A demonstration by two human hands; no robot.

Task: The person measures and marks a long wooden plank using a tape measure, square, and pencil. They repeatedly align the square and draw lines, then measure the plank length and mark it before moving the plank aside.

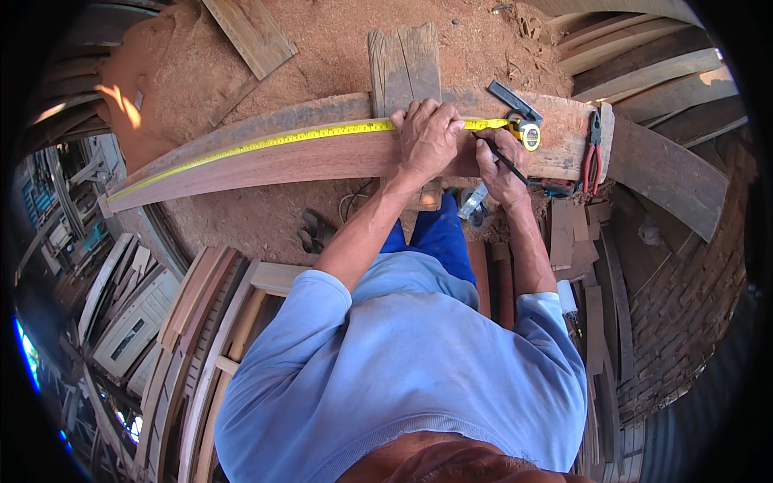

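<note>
A reddish wooden board [322, 157] lies crosswise before me on a weathered plank bench [551, 157]. The yellow blade of a tape measure [266, 143] runs along the board from its far left end to the case [528, 135] at the right. My left hand [427, 138] is closed over the blade and presses it against the board, fingers curled. Just right of it, my right hand [505, 167] grips a slim black pencil [510, 167], its tip near the blade. The right fingers lie close to the tape case; their exact contact is partly hidden.
A dark try square [515, 101] lies beyond the tape case. Red-handled pliers [593, 153] rest at the bench's right end, near a red-and-black tool [557, 187]. An upright-grained timber [405, 68] juts out behind. Stacked planks [201, 322] stand left; curved boards [644, 60] lie far right.
</note>
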